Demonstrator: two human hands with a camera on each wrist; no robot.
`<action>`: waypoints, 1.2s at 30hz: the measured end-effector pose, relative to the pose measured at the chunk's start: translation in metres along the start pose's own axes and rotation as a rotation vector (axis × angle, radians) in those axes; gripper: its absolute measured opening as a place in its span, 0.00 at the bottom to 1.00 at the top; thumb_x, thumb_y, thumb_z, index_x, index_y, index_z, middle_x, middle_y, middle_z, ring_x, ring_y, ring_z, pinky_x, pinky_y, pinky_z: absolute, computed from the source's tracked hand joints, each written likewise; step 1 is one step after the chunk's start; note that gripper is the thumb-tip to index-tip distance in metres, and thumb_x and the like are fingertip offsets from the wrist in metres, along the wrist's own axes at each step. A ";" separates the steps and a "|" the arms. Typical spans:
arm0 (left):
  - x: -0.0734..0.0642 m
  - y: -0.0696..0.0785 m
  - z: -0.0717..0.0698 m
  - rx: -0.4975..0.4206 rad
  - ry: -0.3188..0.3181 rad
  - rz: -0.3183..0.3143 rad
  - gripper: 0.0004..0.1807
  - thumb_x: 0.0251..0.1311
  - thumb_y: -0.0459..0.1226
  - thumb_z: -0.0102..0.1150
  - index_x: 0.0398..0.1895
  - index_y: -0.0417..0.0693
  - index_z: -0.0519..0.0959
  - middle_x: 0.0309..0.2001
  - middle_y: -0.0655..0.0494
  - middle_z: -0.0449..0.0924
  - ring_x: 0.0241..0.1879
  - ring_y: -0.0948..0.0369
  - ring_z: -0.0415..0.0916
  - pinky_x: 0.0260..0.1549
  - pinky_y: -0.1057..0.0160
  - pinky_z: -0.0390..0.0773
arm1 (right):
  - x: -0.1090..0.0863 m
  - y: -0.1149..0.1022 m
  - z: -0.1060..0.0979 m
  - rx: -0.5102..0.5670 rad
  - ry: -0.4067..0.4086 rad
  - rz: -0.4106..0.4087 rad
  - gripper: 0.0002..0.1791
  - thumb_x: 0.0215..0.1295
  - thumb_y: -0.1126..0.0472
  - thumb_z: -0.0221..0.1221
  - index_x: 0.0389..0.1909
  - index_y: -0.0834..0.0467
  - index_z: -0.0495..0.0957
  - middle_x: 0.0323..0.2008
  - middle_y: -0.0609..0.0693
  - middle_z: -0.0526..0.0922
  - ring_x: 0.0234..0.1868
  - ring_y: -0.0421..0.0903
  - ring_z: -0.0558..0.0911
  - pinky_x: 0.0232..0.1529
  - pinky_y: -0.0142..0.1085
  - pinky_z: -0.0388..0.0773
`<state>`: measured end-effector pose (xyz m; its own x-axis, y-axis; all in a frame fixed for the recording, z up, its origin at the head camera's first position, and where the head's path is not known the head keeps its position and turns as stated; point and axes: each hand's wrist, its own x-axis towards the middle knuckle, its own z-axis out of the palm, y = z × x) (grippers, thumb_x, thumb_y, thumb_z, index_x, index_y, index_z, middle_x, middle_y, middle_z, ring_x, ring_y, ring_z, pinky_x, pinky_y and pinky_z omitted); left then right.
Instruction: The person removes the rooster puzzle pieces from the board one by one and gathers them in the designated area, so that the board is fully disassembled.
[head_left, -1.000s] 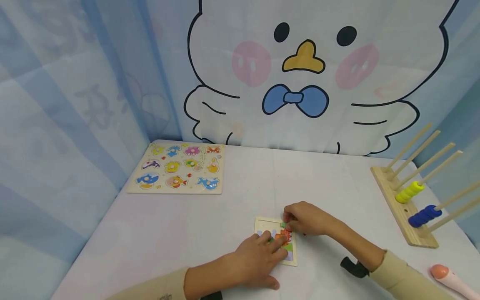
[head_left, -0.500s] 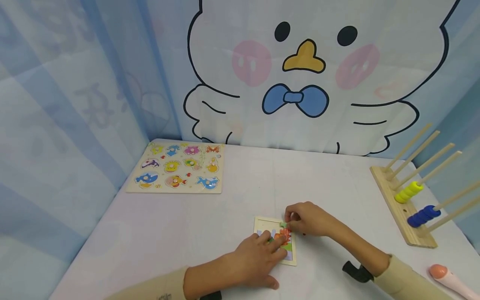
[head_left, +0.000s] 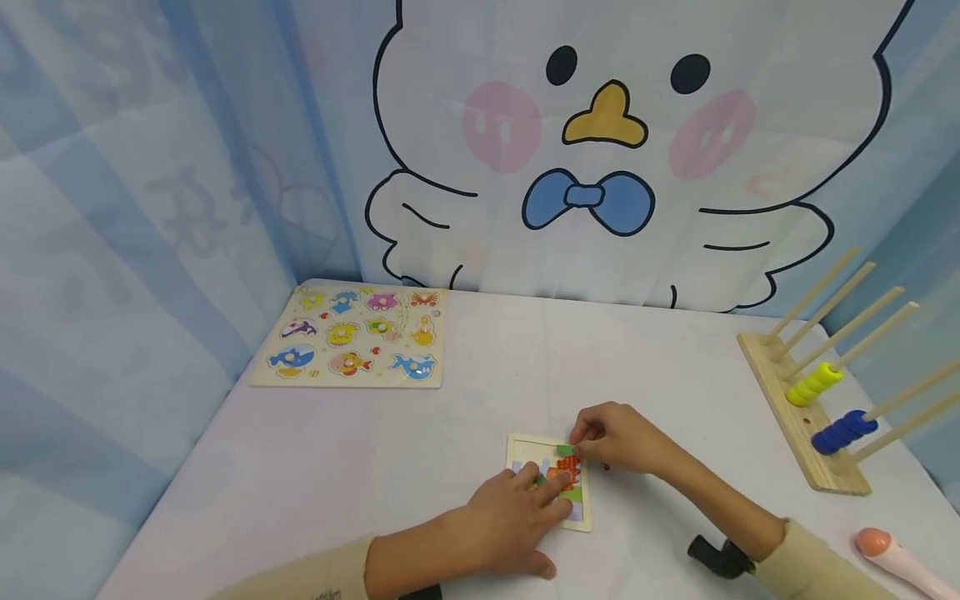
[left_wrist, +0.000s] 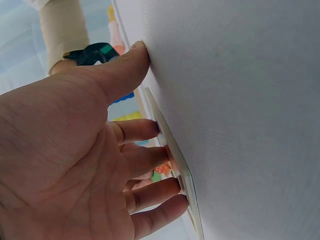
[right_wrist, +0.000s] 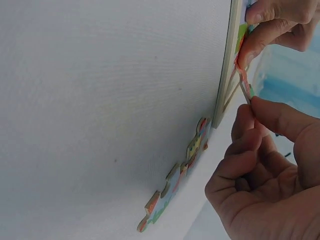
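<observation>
A small framed jigsaw puzzle lies on the table in the head view, partly covered by both hands. My left hand is spread over it, fingertips resting on its surface, the thumb out on the cloth. Between thumb and index finger, my right hand pinches a thin puzzle piece by its edge, tilted over the frame's upper right corner. That piece shows green and red in the head view. Loose puzzle pieces lie beside the frame in the right wrist view, mostly hidden behind my right hand in the head view.
A wooden peg board with animal shapes lies at the back left. On the right stands a wooden bead rack with upright rods and yellow and blue beads. A pink-handled toy lies at the front right. A printed curtain hangs behind the table.
My right hand has shifted slightly to the right, and more of the pinched puzzle piece's green part shows at the frame's corner. The left hand stays in place on the puzzle.
</observation>
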<state>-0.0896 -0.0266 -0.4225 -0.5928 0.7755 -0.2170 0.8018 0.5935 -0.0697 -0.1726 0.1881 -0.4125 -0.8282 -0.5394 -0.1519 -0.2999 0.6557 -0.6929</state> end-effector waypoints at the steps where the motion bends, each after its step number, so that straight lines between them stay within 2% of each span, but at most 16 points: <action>1: 0.000 0.000 0.000 0.000 0.002 0.000 0.38 0.54 0.71 0.53 0.63 0.66 0.66 0.74 0.63 0.56 0.59 0.59 0.61 0.47 0.61 0.72 | 0.000 0.001 0.000 0.010 0.003 -0.002 0.03 0.59 0.67 0.64 0.30 0.56 0.80 0.24 0.45 0.80 0.20 0.45 0.76 0.21 0.35 0.74; 7: -0.001 0.000 0.000 0.011 0.021 0.003 0.37 0.54 0.71 0.53 0.62 0.66 0.66 0.74 0.63 0.57 0.58 0.60 0.62 0.45 0.63 0.71 | -0.005 0.006 -0.005 0.046 0.058 0.015 0.02 0.59 0.66 0.64 0.31 0.56 0.82 0.26 0.45 0.82 0.24 0.45 0.78 0.25 0.35 0.75; 13: -0.001 -0.001 0.000 -0.006 0.000 0.006 0.38 0.54 0.71 0.53 0.63 0.66 0.66 0.75 0.62 0.55 0.59 0.59 0.62 0.46 0.62 0.71 | -0.020 0.008 -0.027 0.046 0.144 0.086 0.01 0.60 0.63 0.64 0.33 0.55 0.83 0.28 0.48 0.82 0.31 0.50 0.79 0.30 0.37 0.76; 19: -0.001 0.001 0.000 0.010 0.010 -0.001 0.38 0.54 0.71 0.52 0.63 0.66 0.65 0.75 0.62 0.54 0.60 0.59 0.62 0.47 0.62 0.71 | -0.046 0.035 -0.055 0.042 0.130 0.179 0.04 0.63 0.60 0.65 0.36 0.56 0.83 0.31 0.49 0.83 0.36 0.50 0.79 0.37 0.38 0.74; 24: -0.001 0.001 0.000 0.006 0.015 -0.008 0.37 0.53 0.71 0.53 0.63 0.66 0.65 0.75 0.62 0.54 0.61 0.58 0.61 0.48 0.62 0.71 | -0.066 0.064 -0.067 0.051 0.092 0.264 0.07 0.64 0.59 0.64 0.39 0.58 0.84 0.33 0.48 0.83 0.37 0.47 0.76 0.39 0.39 0.74; 29: -0.002 0.001 -0.001 -0.011 -0.004 -0.013 0.37 0.54 0.71 0.53 0.63 0.66 0.66 0.75 0.62 0.53 0.61 0.58 0.61 0.48 0.62 0.71 | -0.074 0.085 -0.067 0.108 0.063 0.282 0.09 0.64 0.60 0.64 0.42 0.61 0.83 0.34 0.50 0.82 0.35 0.45 0.76 0.37 0.37 0.74; 32: -0.002 0.001 0.000 -0.006 -0.001 -0.009 0.37 0.54 0.71 0.53 0.63 0.67 0.66 0.75 0.63 0.53 0.61 0.58 0.61 0.48 0.62 0.71 | -0.074 0.088 -0.065 0.118 0.065 0.276 0.09 0.63 0.61 0.64 0.41 0.61 0.83 0.33 0.50 0.82 0.34 0.45 0.75 0.35 0.36 0.73; 36: -0.002 0.002 0.000 0.006 0.011 -0.005 0.36 0.54 0.71 0.53 0.62 0.67 0.65 0.75 0.63 0.53 0.61 0.58 0.60 0.47 0.63 0.70 | -0.073 0.087 -0.062 0.069 0.086 0.281 0.08 0.62 0.61 0.64 0.40 0.60 0.84 0.32 0.49 0.82 0.34 0.45 0.75 0.34 0.35 0.73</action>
<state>-0.0866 -0.0272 -0.4225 -0.5973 0.7751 -0.2058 0.7995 0.5957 -0.0768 -0.1670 0.3173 -0.4180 -0.9121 -0.2930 -0.2867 -0.0223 0.7339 -0.6789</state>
